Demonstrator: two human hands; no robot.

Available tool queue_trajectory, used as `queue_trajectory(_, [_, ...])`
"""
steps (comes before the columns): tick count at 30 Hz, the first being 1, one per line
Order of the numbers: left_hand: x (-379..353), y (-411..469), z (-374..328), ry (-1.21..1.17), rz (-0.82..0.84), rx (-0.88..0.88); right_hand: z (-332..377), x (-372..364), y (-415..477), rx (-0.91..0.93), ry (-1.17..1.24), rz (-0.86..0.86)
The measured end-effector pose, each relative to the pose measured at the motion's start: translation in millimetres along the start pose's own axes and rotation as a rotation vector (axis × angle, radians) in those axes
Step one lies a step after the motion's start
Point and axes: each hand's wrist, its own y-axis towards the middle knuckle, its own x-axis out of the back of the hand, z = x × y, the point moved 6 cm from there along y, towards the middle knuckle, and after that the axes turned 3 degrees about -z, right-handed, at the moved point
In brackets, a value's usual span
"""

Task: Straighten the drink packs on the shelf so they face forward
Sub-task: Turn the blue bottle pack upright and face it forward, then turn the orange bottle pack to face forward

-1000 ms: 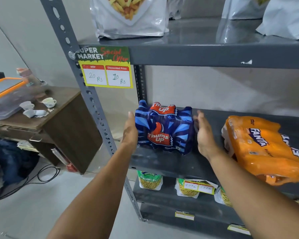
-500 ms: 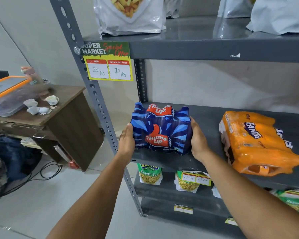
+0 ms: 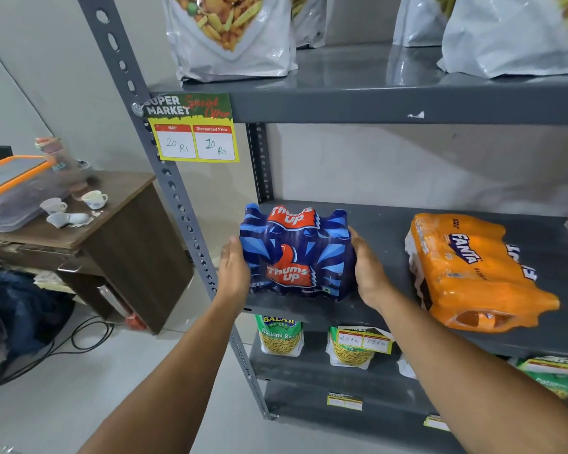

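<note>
From my head view, I have 2 hands on the blue pack (image 3: 295, 253). My left hand (image 3: 233, 270) is flat on its left side and my right hand (image 3: 368, 273) is flat on its right side. My grip is wide, with the pack squeezed between both hands. The pack sits at the left end of the middle shelf (image 3: 384, 221), close to the front edge.

I think this pack is almost done. Its big red label looks out at me, nearly straight. The orange pack (image 3: 473, 273) is farther right on the same shelf, well apart from the blue one. It is turned at a slant and its label runs sideways, so I think it is left to fix. Something red peeks in at the far right edge, but I cannot tell what it is.

The top shelf holds big white snack bags (image 3: 230, 37). The shelf below mine holds small green snack bags (image 3: 279, 335). Beside the rack, a brown table (image 3: 118, 204) carries a clear box with an orange lid (image 3: 14, 188) and some white cups (image 3: 94, 198). I cannot see what is in the box.
</note>
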Motion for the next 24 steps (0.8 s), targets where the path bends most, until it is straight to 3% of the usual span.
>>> queue_trajectory(5, [-35, -17, -110, 0.413, -0.056, -0.558, 56, 31, 6, 0.174, -0.128, -0.211])
queue_trajectory(8, [-88, -25, -157, 0.540, 0.037, -0.719, 104, 73, 3, 0.332, -0.199, -0.348])
queue_trajectory(10, [-135, -38, -161, 0.598, 0.188, -0.756, 120, 115, 0, 0.397, -0.334, -0.446])
queue_trajectory(13, [-203, -58, -116, 0.659, 0.467, -0.590, 117, 184, -12, 0.330, -0.663, -0.526])
queue_trajectory(16, [-249, -89, -55, 0.609, 0.655, -0.339, 85, 245, -27, 0.132, -0.746, -0.485])
queue_trajectory(20, [-282, -125, 10, 0.494, 0.667, -0.080, 28, 299, -40, -0.081, -0.616, -0.411])
queue_trajectory(24, [-294, -118, 43, 0.378, 0.471, 0.041, -2, 302, -53, -0.320, -0.179, -0.308])
